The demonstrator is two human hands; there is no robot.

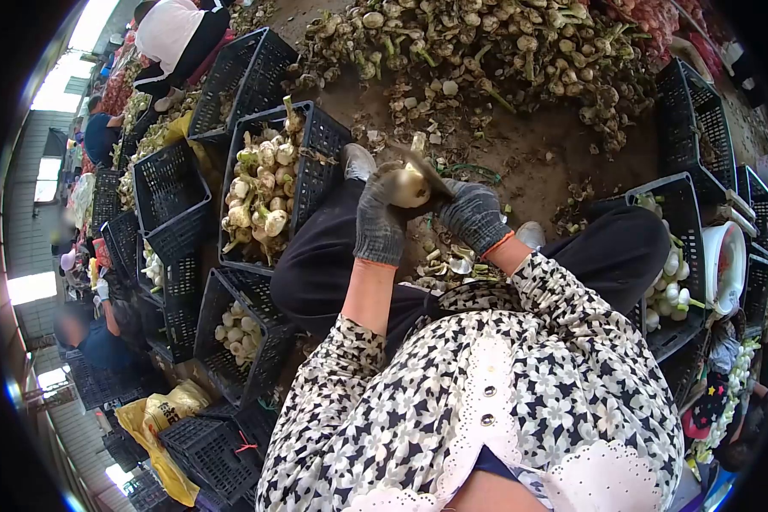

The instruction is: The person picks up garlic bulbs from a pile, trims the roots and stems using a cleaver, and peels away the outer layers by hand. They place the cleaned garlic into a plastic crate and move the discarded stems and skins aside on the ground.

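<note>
- Dirt-strewn brown floor spreads beneath the seated person, inside a large shed with other people at work on the far left.
- Left gloved hand: fingers curled around a garlic bulb, which is held up between the knees.
- Right gloved hand: fingers closed on a knife, its blurred blade crossing the bulb's right side; I cannot tell whether it cuts in.
- Far side: a heap of stalked garlic.
- Left: a black plastic crate full of bulbs.
- Right: a white bucket beside another crate.
</note>
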